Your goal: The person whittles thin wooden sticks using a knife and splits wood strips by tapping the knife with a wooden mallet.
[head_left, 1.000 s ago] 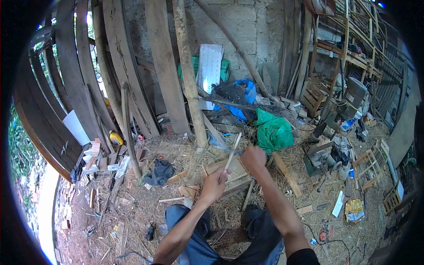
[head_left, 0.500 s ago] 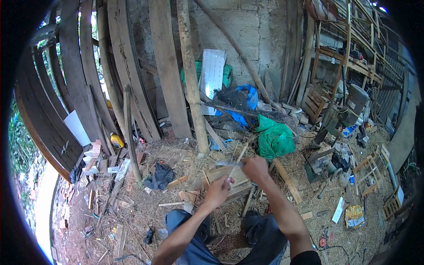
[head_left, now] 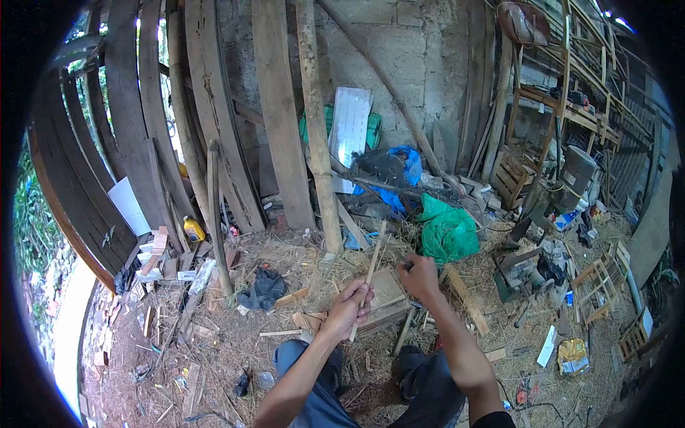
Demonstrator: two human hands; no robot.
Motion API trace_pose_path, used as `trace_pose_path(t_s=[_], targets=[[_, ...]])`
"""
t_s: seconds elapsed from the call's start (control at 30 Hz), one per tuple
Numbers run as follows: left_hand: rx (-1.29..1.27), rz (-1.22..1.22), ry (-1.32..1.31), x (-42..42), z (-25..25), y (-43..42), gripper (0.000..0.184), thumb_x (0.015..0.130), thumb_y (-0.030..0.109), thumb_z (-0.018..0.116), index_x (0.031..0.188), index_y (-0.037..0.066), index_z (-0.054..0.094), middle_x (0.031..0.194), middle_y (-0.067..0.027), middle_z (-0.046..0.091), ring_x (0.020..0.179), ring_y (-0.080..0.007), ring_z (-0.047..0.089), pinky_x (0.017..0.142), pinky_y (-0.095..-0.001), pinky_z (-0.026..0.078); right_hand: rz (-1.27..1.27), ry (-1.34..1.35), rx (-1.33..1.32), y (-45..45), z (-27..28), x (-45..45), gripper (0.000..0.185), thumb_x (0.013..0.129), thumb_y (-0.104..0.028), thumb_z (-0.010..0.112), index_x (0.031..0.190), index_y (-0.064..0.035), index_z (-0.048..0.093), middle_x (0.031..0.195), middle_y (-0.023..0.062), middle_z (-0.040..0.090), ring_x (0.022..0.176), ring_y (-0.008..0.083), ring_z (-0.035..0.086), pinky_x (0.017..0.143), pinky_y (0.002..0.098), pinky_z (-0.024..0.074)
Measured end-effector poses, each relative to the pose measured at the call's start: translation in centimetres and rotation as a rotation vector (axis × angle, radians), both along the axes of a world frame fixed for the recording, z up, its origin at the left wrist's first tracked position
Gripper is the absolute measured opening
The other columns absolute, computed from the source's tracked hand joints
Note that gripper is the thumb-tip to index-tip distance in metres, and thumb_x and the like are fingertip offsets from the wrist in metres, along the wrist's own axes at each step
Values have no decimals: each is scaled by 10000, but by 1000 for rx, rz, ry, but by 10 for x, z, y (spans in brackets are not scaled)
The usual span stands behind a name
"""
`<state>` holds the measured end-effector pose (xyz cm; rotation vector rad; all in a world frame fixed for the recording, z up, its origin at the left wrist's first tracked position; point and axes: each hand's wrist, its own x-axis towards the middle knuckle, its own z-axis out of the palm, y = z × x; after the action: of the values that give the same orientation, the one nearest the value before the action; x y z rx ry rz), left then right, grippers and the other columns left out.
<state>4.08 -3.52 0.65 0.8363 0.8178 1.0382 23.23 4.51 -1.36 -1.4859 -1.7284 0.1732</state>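
Note:
A thin pale wooden stick (head_left: 376, 251) stands slanted in my left hand (head_left: 348, 308), whose fingers are wrapped round its lower part. The stick's lower end shows just below the hand. To the right of the stick, apart from it, my right hand (head_left: 419, 277) is closed with its knuckles up; whatever it holds is too small to make out here. Beneath and between the hands lies a wooden block or board (head_left: 389, 291) on the straw-covered floor, in front of my knees.
A green plastic bag (head_left: 449, 232) lies beyond my right hand. An upright pole (head_left: 321, 143) rises ahead. A black bag (head_left: 264, 289) and a yellow bottle (head_left: 193, 229) are on the left. Right of me are a plank (head_left: 467, 303), a small wooden frame (head_left: 596, 282) and a gold packet (head_left: 573, 356).
The blurred blade-like object seen at my right hand half a second ago no longer shows clearly. My left hand has turned round the stick, whose lower end now shows below it.

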Motion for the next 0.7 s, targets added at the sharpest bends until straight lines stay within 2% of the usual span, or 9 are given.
trace_pose_path(t_s=[0.07, 0.13, 0.17, 0.2, 0.27, 0.4, 0.5, 0.57, 0.7], targets=[[1, 26, -32, 2, -1, 4, 143, 982, 207, 406, 972, 77, 466, 712, 22, 395, 516, -44, 326, 400, -177, 236, 112, 13, 64, -11, 9, -18, 165, 709, -187, 652, 777, -39, 681, 632, 182, 624, 590, 342, 620, 584, 411, 508], [6, 6, -43, 1, 1, 7, 154, 984, 214, 403, 991, 75, 471, 719, 27, 392, 522, -44, 329, 405, -175, 243, 218, -130, 152, -20, 15, -33, 88, 703, -133, 647, 676, -49, 653, 574, 141, 594, 555, 320, 601, 528, 401, 478], [7, -17, -56, 0, 2, 7, 167, 985, 220, 401, 1009, 74, 477, 727, 32, 388, 527, -44, 332, 411, -173, 250, 257, -139, 209, -18, 8, -37, 75, 683, -147, 663, 695, -74, 652, 600, 129, 611, 557, 313, 606, 546, 403, 487], [2, -16, -50, 0, 2, 7, 167, 985, 220, 401, 1009, 74, 477, 727, 32, 388, 527, -44, 332, 411, -173, 250, 258, -133, 205, -20, 9, -40, 75, 683, -147, 663, 695, -74, 652, 600, 129, 611, 557, 313, 606, 546, 403, 487], [-9, -20, -18, 1, 2, 7, 176, 981, 248, 413, 911, 94, 462, 704, 44, 384, 521, -36, 319, 402, -178, 224, 256, -200, 128, -23, 12, -44, 114, 668, -180, 677, 725, -83, 657, 611, 134, 616, 567, 317, 610, 552, 412, 486], [56, -58, 53, 2, 5, 1, 195, 987, 265, 399, 926, 92, 465, 694, 45, 367, 510, -35, 302, 405, -186, 216, 230, -307, 143, -22, 5, -44, 99, 711, -205, 651, 756, -118, 661, 588, 133, 611, 555, 321, 615, 607, 440, 474], [106, -30, 174, 4, 4, -1, 217, 991, 282, 389, 948, 85, 472, 691, 46, 355, 494, -36, 282, 403, -198, 209, 205, -334, 174, -22, 8, -42, 169, 651, -249, 706, 713, -98, 664, 601, 154, 608, 581, 325, 617, 538, 432, 470], [116, -53, 114, 3, -2, 0, 236, 987, 284, 411, 1018, 60, 479, 689, 40, 359, 489, -42, 300, 395, -205, 227, 192, -337, 89, -27, 19, -40, 109, 723, -199, 599, 737, -124, 676, 608, 146, 625, 585, 315, 638, 530, 418, 494], [149, -48, 144, 7, -8, 2, 243, 986, 294, 414, 1016, 63, 484, 682, 40, 353, 484, -42, 293, 389, -208, 217, 139, -339, 93, -13, 1, -38, 117, 711, -201, 597, 704, -112, 673, 603, 155, 622, 560, 311, 633, 528, 415, 499]])
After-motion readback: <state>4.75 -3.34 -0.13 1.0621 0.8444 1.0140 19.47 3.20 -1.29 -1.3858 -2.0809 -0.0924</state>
